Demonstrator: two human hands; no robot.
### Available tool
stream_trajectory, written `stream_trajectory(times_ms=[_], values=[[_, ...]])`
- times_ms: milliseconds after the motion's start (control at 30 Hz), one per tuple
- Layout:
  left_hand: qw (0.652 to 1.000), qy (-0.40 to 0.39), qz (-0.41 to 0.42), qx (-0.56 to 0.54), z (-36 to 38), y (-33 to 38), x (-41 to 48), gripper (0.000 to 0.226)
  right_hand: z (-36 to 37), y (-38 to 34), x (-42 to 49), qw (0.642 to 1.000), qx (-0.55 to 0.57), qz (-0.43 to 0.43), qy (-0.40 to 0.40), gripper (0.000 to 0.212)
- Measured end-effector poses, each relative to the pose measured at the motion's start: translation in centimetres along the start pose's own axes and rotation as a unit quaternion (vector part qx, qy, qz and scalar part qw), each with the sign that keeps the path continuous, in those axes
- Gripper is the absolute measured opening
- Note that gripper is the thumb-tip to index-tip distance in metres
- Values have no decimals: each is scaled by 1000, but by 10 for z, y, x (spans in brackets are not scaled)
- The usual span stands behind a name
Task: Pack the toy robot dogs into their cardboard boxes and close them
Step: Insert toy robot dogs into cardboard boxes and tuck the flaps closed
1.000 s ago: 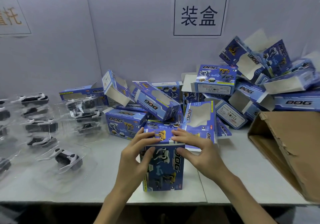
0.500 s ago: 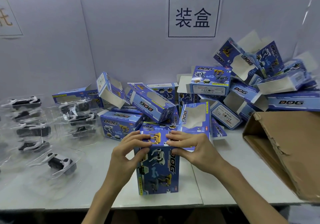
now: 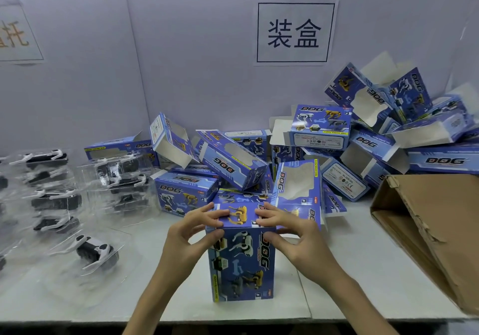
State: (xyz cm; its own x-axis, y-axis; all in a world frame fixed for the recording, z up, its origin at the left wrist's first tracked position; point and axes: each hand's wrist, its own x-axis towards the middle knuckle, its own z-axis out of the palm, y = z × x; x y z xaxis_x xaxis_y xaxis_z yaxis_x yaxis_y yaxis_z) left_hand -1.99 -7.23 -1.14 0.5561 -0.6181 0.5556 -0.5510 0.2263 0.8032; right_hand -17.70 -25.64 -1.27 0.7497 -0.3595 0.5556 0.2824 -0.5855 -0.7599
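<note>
Pale wall panels (image 3: 194, 62) close off the back & left side. White counter (image 3: 363, 246) runs full width in front of them. Brown carton (image 3: 435, 231) lies on its side at far R of the counter, open mouth facing left, its lip torn.

Pile of blue DOG boxes (image 3: 233, 161) is heaped from ctr to back R against the wall. Many have end flaps open w/ white insides showing. Some are tilted, some rest on others, and the highest sit at R, above the carton.

Clear blister trays (image 3: 51, 199) spread over the L side of the counter, w/ black-and-white toy robot dogs in them. Nearest toy dog (image 3: 94, 250) lies in its tray near front L. Wall sign (image 3: 295, 32) w/ two black characters in a frame hangs above the pile. A 2nd sign (image 3: 15, 36), partly cut off, is on the L panel.

Upright box (image 3: 241, 264) stands on end at front ctr of the counter, just in front of the pile, DOG logo toward the camera. Its top flap (image 3: 238, 215), w/ a yellow dog printed on it, is folded down flat. Can't tell what's inside.

Left hand (image 3: 186, 236) grips the box's top L corner, fingers curled over the flap, thumb on the front face. Right hand (image 3: 293, 233) grips the top R corner the same way, thumb pressed on the front by the logo.
</note>
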Motion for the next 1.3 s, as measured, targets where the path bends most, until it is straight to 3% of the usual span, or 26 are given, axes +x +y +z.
stream_trajectory(times_ms=[233,733,833,933,1033,1200,1300], values=[[997,21,53,42,4,-4,-2,12,9,3,-5,1000,10,0,25,27],[993,89,-15,-79,21,-23,-10,11,20,7,-6,998,19,7,51,29],[991,78,-59,-93,18,-24,-7,27,24,7,-7,997,45,4,56,27],[984,1,-110,-138,12,-23,-3,45,27,8,-8,993,93,13,73,27],[985,-51,-136,-97,5,-15,-1,75,30,9,-11,989,123,5,87,25],[996,-22,-80,35,-4,1,-10,93,27,4,-15,954,276,69,94,12],[997,12,-48,51,2,9,-26,91,19,-2,-16,939,310,113,98,31]])
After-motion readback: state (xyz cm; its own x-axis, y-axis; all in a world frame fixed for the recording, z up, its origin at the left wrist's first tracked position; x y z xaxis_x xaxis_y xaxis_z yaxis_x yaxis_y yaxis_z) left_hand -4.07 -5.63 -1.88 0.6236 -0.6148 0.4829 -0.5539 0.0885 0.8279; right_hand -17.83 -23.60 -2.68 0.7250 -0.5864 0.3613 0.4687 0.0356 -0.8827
